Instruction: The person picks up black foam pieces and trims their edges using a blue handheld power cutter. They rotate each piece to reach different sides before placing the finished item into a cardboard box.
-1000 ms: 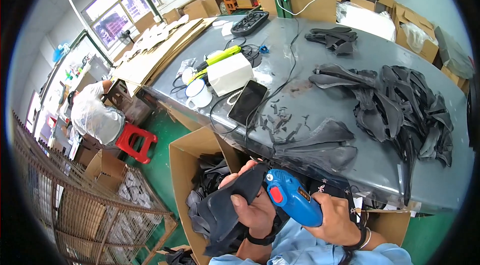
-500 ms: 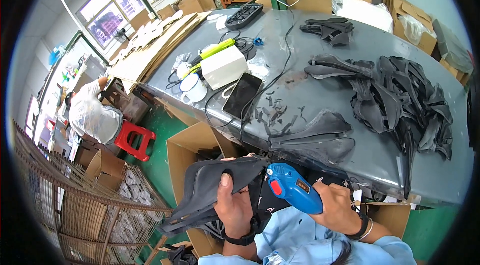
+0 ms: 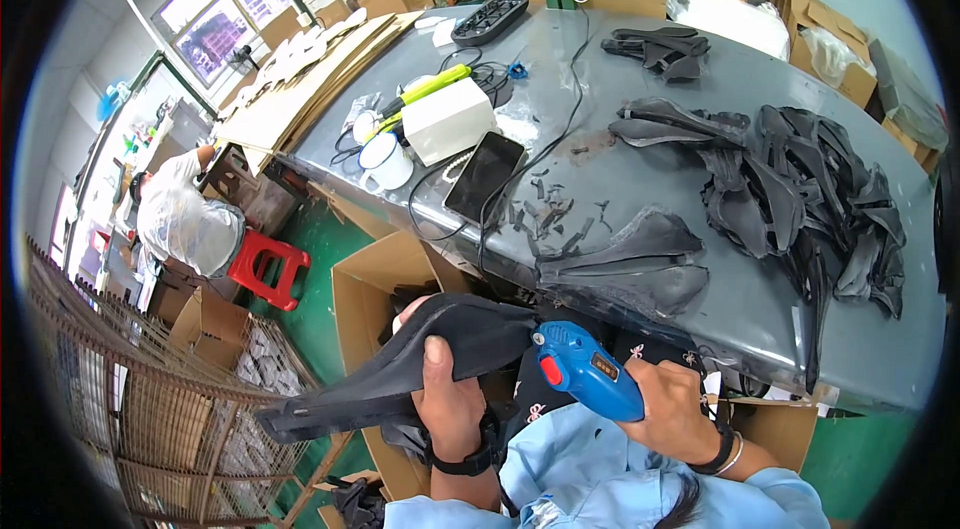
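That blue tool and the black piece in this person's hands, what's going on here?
A person at a grey worktable holds a black saddle-shaped part in the left hand and presses the nose of a blue handheld power tool, gripped in the right hand, against its end. More black parts are piled on the table, with black scraps near a phone. An open cardboard box sits below.

Saddle [image 3: 420, 359] in left hand [image 3: 452, 407], tool [image 3: 588, 382] right; carton [image 3: 375, 289] below, table [image 3: 640, 189] behind.
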`<state>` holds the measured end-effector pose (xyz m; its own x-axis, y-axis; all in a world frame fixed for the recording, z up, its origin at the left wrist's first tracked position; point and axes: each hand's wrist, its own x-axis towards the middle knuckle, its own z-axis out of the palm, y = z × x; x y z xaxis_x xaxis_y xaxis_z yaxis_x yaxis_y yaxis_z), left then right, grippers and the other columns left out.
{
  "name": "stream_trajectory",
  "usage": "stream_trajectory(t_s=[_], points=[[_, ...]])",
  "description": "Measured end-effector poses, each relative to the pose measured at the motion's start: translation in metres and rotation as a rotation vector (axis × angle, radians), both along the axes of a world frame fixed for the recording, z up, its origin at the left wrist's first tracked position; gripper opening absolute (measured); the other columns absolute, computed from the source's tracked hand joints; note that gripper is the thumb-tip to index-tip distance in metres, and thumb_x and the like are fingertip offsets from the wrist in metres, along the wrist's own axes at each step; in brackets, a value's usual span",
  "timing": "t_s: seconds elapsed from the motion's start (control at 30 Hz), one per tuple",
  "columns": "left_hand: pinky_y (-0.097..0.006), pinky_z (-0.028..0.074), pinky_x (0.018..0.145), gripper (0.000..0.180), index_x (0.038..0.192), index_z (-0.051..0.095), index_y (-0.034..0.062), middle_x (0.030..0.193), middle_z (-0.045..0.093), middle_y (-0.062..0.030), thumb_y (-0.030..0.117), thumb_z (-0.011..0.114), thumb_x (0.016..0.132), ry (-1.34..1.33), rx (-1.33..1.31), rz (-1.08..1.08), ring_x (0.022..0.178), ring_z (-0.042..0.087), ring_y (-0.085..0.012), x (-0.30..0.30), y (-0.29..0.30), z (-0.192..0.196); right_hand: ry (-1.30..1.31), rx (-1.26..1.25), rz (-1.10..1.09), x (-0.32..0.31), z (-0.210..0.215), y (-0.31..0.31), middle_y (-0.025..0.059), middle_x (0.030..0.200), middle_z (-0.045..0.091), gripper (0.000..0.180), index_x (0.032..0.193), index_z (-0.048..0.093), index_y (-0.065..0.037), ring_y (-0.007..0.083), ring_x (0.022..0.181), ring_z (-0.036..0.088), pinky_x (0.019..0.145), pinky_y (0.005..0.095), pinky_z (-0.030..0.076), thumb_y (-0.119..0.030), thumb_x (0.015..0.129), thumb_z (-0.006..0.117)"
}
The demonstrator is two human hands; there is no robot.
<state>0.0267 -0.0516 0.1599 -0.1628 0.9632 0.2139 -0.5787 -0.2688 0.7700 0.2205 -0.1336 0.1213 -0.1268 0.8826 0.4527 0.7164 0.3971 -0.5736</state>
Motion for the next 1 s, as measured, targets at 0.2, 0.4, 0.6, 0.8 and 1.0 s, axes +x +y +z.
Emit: stream_trajectory(t_s=[0.2, 0.4, 0.6, 0.8, 1.0], points=[[-0.031, 0.043, 0.089, 0.033, 0.113, 0.05, -0.0019, 0.104, 0.058, -0.0102, 0.009, 0.06, 0.084, 0.133, -0.06, 0.136, 0.096, 0.056, -0.0186, 0.008, -0.005, -0.011, 0.055, -0.026, 0.026, -0.005, 0.005, 0.001, 0.0102, 0.066, 0.058, 0.049, 0.1, 0.051, -0.001, 0.0272, 0.055, 0.058, 0.051, 0.0356, 0.043, -0.009, 0.058, 0.076], [-0.031, 0.046, 0.086, 0.029, 0.111, 0.05, -0.0028, 0.104, 0.059, -0.0143, 0.008, 0.057, 0.086, 0.101, -0.032, 0.036, 0.094, 0.059, -0.0212, 0.019, -0.008, -0.006, 0.099, -0.03, 0.037, -0.008, 0.008, 0.002, 0.0119, 0.07, 0.061, 0.048, 0.1, 0.051, -0.001, 0.0275, 0.058, 0.062, 0.052, 0.0342, 0.046, -0.01, 0.061, 0.077], [-0.033, 0.047, 0.085, 0.031, 0.11, 0.051, -0.0034, 0.099, 0.061, -0.0152, 0.005, 0.054, 0.081, 0.197, -0.058, 0.07, 0.091, 0.06, -0.0241, 0.018, -0.007, -0.002, 0.122, -0.082, 0.047, -0.008, 0.012, 0.001, 0.0123, 0.07, 0.062, 0.05, 0.101, 0.051, -0.001, 0.0283, 0.058, 0.062, 0.053, 0.0352, 0.047, -0.012, 0.06, 0.078], [-0.022, 0.043, 0.077, 0.02, 0.102, 0.059, -0.0015, 0.093, 0.06, -0.0036, 0.002, 0.059, 0.083, 0.467, -0.159, -0.135, 0.084, 0.054, -0.01, -0.004, 0.0, 0.008, 0.026, -0.041, 0.017, -0.007, 0.01, 0.001, 0.0094, 0.066, 0.058, 0.05, 0.101, 0.051, -0.001, 0.0267, 0.055, 0.059, 0.053, 0.035, 0.044, -0.012, 0.06, 0.076], [-0.025, 0.044, 0.073, 0.023, 0.103, 0.061, -0.0006, 0.087, 0.062, -0.004, 0.002, 0.063, 0.08, 0.858, -0.094, -0.28, 0.08, 0.056, -0.0113, -0.027, 0.016, 0.015, -0.06, -0.012, 0.038, -0.005, 0.007, 0.0, 0.0077, 0.062, 0.053, 0.052, 0.101, 0.051, -0.001, 0.0259, 0.051, 0.053, 0.05, 0.0354, 0.04, -0.011, 0.057, 0.075]])
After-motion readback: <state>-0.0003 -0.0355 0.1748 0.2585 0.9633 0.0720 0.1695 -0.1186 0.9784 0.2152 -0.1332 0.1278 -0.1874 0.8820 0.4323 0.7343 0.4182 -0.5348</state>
